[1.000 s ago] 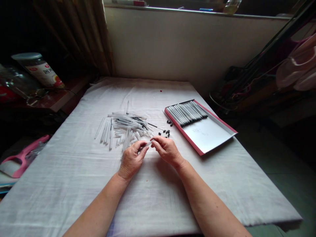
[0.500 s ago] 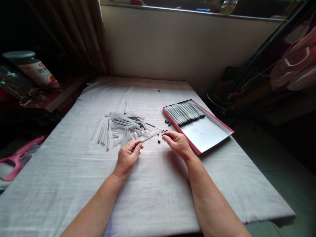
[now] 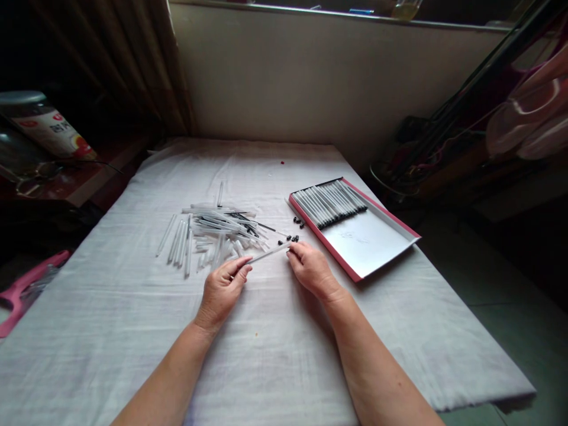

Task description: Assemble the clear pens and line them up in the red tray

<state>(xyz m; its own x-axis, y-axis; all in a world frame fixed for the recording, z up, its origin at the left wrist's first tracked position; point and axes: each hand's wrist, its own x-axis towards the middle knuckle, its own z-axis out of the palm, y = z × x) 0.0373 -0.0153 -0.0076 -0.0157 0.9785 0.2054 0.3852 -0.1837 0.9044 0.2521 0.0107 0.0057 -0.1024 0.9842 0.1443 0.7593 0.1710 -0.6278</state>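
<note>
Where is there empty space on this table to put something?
The cloth is bare left of the left hand, right of the right hand this side of the tray, and beyond the tube pile. Crowded: pile, black caps, the held tube.

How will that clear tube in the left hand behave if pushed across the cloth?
Probably stiff: the clear tube looks straight, pinched by the left hand. Likely light, being thin and see-through. Round, so it may roll, though the wrinkled cloth should slow it.
</note>
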